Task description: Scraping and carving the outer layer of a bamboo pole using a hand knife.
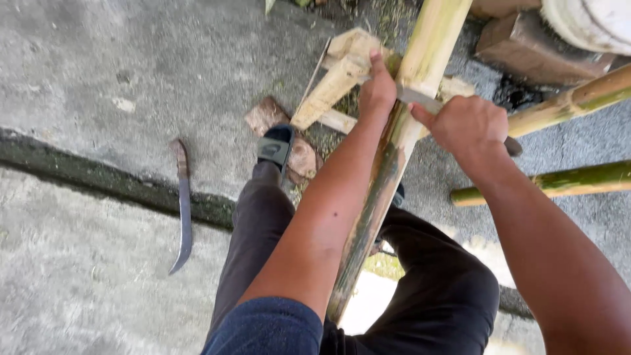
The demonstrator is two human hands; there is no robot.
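A long bamboo pole point(420, 59) runs from between my legs up to the top of the view, green low down and pale yellow higher up. A knife blade point(420, 100) lies across it. My left hand point(378, 89) presses on the blade's far end, left of the pole. To the right of the pole my right hand point(467, 125) is closed around the knife's handle, whose dark end point(513, 147) sticks out past my wrist.
A curved machete point(184, 204) lies on the concrete at the left beside a dark crack. Split pale wood pieces point(332, 92) and a brick point(266, 115) sit by my sandalled foot point(276, 144). Two more bamboo poles point(565, 102) point(545, 183) lie at the right.
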